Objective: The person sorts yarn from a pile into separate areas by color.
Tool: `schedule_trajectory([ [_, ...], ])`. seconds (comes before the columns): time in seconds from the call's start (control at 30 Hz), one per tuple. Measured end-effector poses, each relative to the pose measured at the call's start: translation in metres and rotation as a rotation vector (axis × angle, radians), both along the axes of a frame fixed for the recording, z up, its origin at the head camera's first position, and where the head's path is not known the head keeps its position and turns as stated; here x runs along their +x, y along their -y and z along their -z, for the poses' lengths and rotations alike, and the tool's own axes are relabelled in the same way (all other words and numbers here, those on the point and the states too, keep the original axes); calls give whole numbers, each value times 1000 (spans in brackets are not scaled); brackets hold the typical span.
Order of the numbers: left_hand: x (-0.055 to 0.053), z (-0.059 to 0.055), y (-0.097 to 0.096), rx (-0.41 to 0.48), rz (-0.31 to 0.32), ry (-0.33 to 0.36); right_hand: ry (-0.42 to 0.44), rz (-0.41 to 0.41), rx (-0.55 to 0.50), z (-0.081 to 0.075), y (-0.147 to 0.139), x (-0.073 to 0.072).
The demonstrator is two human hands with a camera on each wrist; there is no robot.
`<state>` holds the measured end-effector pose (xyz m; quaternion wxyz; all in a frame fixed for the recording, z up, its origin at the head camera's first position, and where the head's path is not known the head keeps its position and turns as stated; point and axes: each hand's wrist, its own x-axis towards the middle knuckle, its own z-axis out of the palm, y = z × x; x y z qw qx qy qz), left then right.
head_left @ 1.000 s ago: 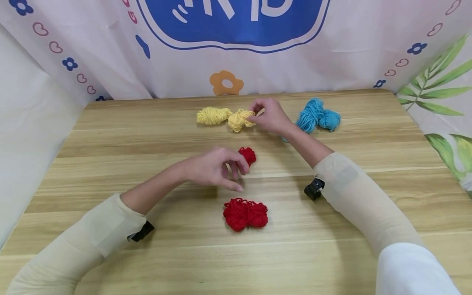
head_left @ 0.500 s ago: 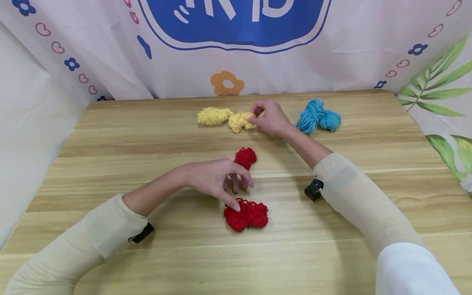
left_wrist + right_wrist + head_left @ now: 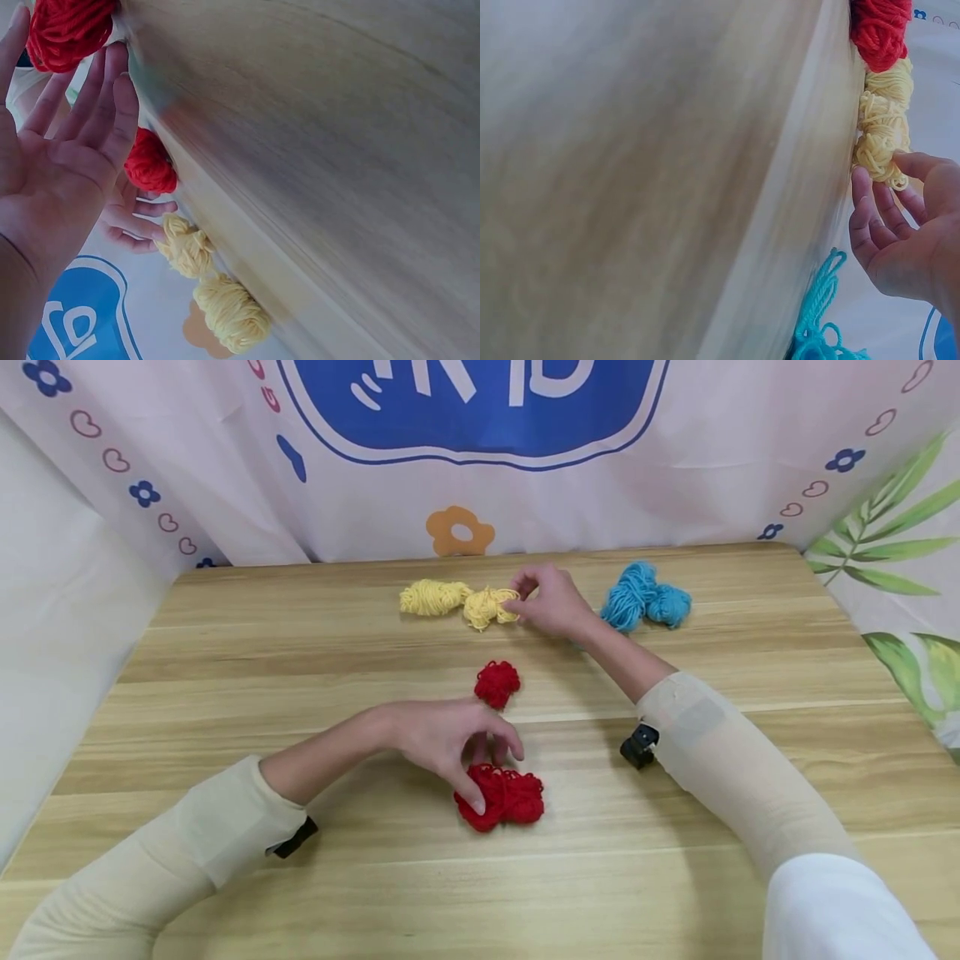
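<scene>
My left hand [image 3: 450, 739] arches over the near red yarn skein [image 3: 513, 797], thumb across its left front and fingers spread behind it. In the left wrist view the palm faces the camera, with loosely extended fingers [image 3: 112, 112] close to that red skein. A smaller red skein [image 3: 497, 683] lies just beyond the hand. At the back, my right hand [image 3: 552, 602] pinches the right end of a yellow yarn skein [image 3: 486, 607] between thumb and fingers. The right wrist view has the thumb pressed on the yellow loops [image 3: 885, 154]. A second yellow skein [image 3: 435, 597] adjoins it on the left.
Two blue yarn skeins [image 3: 632, 596] lie at the back right, beyond the right forearm. The wooden table [image 3: 262, 652] ends at a printed white cloth [image 3: 360, 518] hanging behind it. A black wrist camera [image 3: 640, 746] hangs under the right sleeve.
My left hand has come down and toward the front, from beside the smaller red skein to over the near one. The right hand has stayed at the yellow skein.
</scene>
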<state>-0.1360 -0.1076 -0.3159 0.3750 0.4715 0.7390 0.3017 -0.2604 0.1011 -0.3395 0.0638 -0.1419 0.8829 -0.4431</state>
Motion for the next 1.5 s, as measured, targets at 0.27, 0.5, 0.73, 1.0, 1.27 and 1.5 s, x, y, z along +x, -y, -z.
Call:
schedule_trajectory([
  [0.27,0,2,0,-52,0,45,-1,-8,-1,0,-1,0],
  [0.5,-2,2,1,-11,0,106,-5,-12,-9,1,-2,2],
  [0.73,-4,4,1,9,14,136,-3,-17,-15,2,-2,2],
  [1.0,-7,6,0,26,29,157,-19,-21,3,2,-3,3],
  [1.27,-6,2,2,60,11,150,-13,-42,8,1,-7,4],
  [1.5,-7,-5,8,106,-39,124,-1,-46,40,-4,-10,7],
])
